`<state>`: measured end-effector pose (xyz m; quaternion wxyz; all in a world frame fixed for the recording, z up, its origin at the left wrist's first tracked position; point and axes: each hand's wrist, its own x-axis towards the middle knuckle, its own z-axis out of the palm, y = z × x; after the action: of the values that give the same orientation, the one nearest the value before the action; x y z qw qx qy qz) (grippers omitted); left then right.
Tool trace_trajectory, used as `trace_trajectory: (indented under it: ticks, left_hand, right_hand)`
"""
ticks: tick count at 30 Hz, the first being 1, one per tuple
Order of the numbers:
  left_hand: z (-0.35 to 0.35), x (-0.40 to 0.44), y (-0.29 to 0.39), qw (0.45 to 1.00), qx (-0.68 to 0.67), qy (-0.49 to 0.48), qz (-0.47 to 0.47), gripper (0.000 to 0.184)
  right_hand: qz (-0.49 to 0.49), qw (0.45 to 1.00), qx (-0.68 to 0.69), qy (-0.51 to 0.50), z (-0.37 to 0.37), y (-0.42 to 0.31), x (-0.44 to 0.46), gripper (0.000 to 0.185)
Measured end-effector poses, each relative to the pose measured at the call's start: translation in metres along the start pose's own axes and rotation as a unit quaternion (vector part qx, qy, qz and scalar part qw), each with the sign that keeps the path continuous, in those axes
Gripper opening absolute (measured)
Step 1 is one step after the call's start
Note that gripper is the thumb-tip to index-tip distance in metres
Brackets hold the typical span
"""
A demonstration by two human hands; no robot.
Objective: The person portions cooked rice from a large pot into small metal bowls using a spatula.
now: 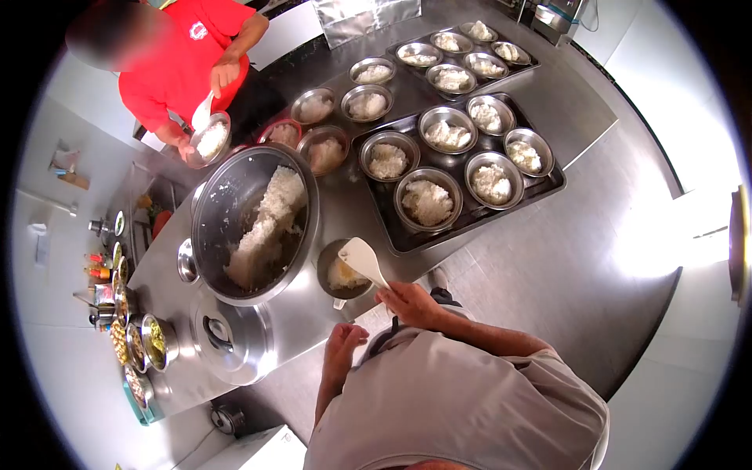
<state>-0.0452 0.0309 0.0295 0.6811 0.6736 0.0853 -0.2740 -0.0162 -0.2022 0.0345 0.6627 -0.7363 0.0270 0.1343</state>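
Observation:
My right hand (411,304) grips a white rice paddle (362,257) by its handle. The paddle's blade is over a metal cup with a side handle (339,303), which stands at the table edge with cooked rice (343,276) inside. My left hand (345,345) is just below the cup, apart from it, its fingers loosely curled with nothing visible in them. Beside the cup, a large deep pot (309,235) holds a long mound of rice (270,219) along one side.
A co-worker in a red shirt (184,55) holds a bowl of rice (211,141) and a white paddle. Two dark trays (392,235) carry several metal bowls of rice. More bowls stand behind the pot. A lid (243,348) and food containers (160,345) are at left.

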Motion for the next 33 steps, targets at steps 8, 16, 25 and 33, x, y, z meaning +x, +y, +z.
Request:
trace_trajectory:
  ticks: [8,16,25,33]
  left_hand:
    - [0.043,0.029,0.028,0.999,0.038,0.002,-0.017,0.026]
    - [0.081,0.055,0.039,0.999,0.034,-0.002,-0.016,0.027]
    - [0.146,0.078,0.091,0.974,0.189,-0.117,-0.038,0.030]
    - [0.201,0.095,0.136,0.955,0.223,-0.191,-0.043,0.031]
  right_hand:
    - [-0.022,1.000,0.003,-0.001,-0.042,0.004,0.012,0.031]
    - [-0.004,1.000,0.006,-0.008,-0.089,0.001,0.029,0.030]
    - [-0.032,0.999,0.000,-0.018,-0.124,0.005,0.049,0.032]
    - [-0.013,0.999,0.035,-0.019,-0.157,0.011,0.056,0.029]
